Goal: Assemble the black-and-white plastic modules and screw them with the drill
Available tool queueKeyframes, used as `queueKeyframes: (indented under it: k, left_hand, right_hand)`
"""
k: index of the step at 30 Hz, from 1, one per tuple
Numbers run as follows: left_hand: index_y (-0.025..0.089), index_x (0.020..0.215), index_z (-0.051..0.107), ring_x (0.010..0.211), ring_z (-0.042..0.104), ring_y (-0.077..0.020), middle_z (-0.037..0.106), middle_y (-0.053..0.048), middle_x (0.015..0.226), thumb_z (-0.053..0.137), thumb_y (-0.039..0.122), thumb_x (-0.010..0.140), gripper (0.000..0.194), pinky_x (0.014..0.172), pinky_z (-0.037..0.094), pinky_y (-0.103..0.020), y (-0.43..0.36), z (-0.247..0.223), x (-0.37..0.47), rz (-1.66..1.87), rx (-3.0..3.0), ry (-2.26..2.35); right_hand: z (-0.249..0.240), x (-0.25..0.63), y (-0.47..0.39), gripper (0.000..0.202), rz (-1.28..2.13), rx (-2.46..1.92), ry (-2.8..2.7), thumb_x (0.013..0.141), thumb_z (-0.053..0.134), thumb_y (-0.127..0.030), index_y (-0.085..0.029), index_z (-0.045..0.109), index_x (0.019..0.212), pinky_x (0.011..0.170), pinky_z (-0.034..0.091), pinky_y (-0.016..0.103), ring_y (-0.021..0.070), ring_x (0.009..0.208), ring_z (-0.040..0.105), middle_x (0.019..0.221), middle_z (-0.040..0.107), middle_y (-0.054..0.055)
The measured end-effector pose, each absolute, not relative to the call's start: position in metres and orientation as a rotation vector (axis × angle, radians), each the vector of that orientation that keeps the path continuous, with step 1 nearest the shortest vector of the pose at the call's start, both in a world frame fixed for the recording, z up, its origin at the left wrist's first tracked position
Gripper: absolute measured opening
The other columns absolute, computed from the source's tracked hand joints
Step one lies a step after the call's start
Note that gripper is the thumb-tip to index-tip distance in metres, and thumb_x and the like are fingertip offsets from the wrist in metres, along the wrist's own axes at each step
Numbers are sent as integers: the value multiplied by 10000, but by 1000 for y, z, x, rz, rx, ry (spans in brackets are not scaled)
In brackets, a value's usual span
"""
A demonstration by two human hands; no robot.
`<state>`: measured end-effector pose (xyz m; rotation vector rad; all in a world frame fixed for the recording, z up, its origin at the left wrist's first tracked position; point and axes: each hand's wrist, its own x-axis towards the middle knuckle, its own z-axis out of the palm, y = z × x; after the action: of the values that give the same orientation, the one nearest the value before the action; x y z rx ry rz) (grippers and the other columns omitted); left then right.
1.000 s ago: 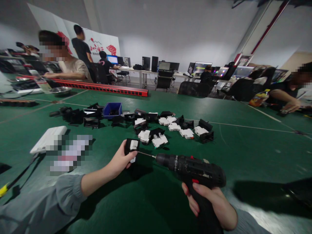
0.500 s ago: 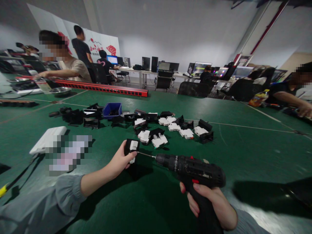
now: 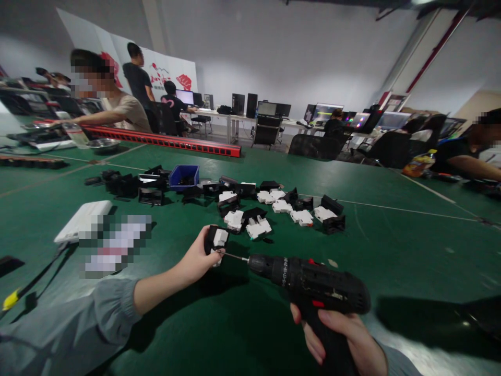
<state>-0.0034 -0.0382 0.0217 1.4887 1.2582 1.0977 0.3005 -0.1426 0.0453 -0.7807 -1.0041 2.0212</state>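
Observation:
Fingers of my left hand [image 3: 199, 257] are wrapped round a black and white part [image 3: 220, 238], held above the green table [image 3: 219, 334]. My right hand [image 3: 344, 334] grips the handle of a black power drill [image 3: 313, 282] with red switches. The drill points left, and its long thin bit [image 3: 235, 256] reaches to the part beside my left thumb. Whether the tip touches the part I cannot tell. Beyond my hands lie several white modules [image 3: 258, 227] and black housings [image 3: 151, 196].
A blue bin [image 3: 184, 178] stands behind the loose parts. At the left lie a white box [image 3: 80, 222] with a cable and a blurred flat item [image 3: 121, 244]. A long red strip [image 3: 176, 142] crosses the far side. People sit at the left and right.
The view has shifted slightly, so the scene sits a little further right. My left hand has tilted the part slightly; the drill remains in my right hand, its bit still at the part.

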Motion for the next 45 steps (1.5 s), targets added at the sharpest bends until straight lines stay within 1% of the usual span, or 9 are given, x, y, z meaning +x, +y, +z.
queueKeyframes:
  k: [7, 14, 18, 23, 26, 31, 37, 43, 45]
  left_hand:
    - [188, 1203, 401, 866, 563, -178, 569, -27, 969, 633, 281, 731, 534, 803, 475, -326, -37, 16, -6, 1092, 1577, 1236]
    - [196, 1190, 412, 844, 574, -189, 575, -28, 944, 633, 281, 719, 527, 780, 488, -341, -39, 21, -4, 1076, 1551, 1256]
    - [194, 1180, 422, 829, 568, -180, 575, -22, 930, 635, 272, 713, 519, 769, 487, -327, -39, 22, -4, 1068, 1556, 1255]
    - [195, 1205, 390, 830, 560, -172, 565, -22, 952, 629, 275, 733, 535, 767, 483, -317, -38, 19, -6, 1058, 1571, 1222]
    - [190, 1194, 399, 848, 565, -177, 571, -27, 962, 628, 275, 729, 525, 784, 481, -321, -38, 18, -5, 1066, 1567, 1227]
    - [186, 1187, 406, 840, 568, -177, 572, -25, 944, 627, 277, 720, 525, 780, 481, -321, -38, 20, -4, 1072, 1557, 1223]
    - [184, 1216, 395, 870, 570, -182, 574, -32, 970, 627, 284, 739, 540, 807, 479, -323, -37, 19, -6, 1051, 1567, 1217]
    - [184, 1223, 400, 886, 571, -191, 579, -36, 972, 625, 282, 753, 531, 811, 478, -332, -37, 18, -7, 1040, 1579, 1217]
    - [185, 1225, 396, 884, 567, -187, 578, -35, 972, 622, 275, 757, 528, 815, 477, -334, -37, 18, -6, 1042, 1583, 1209]
  right_hand:
    - [45, 299, -141, 378, 1989, -827, -1024, 862, 584, -436, -81, 608, 991, 483, 390, 245, 105, 466, 481, 588, 533, 19]
    - [44, 298, -142, 327, 1993, -817, -967, 856, 592, -408, -96, 623, 949, 476, 398, 244, 83, 482, 461, 750, 587, 69]
    - [44, 299, -142, 336, 1992, -816, -959, 846, 604, -411, -95, 619, 960, 479, 398, 247, 85, 479, 465, 747, 592, 70]
    - [44, 299, -142, 347, 1977, -823, -983, 876, 564, -410, -83, 613, 979, 472, 383, 241, 102, 471, 480, 634, 557, 38]
    - [43, 299, -142, 350, 1962, -826, -985, 874, 568, -411, -94, 598, 1019, 464, 370, 240, 107, 467, 483, 629, 558, 33]
    - [43, 299, -142, 391, 1983, -842, -958, 842, 600, -429, -91, 598, 1038, 467, 376, 245, 99, 461, 476, 662, 577, 44]
    - [44, 300, -141, 365, 1997, -842, -982, 856, 586, -427, -76, 623, 948, 476, 392, 244, 89, 478, 477, 717, 599, 72]
    - [44, 298, -142, 328, 1966, -828, -946, 862, 582, -389, -91, 611, 996, 462, 386, 236, 73, 475, 476, 870, 627, 113]
    - [45, 297, -143, 318, 1967, -827, -938, 863, 580, -382, -92, 614, 987, 462, 386, 236, 74, 474, 476, 854, 623, 108]
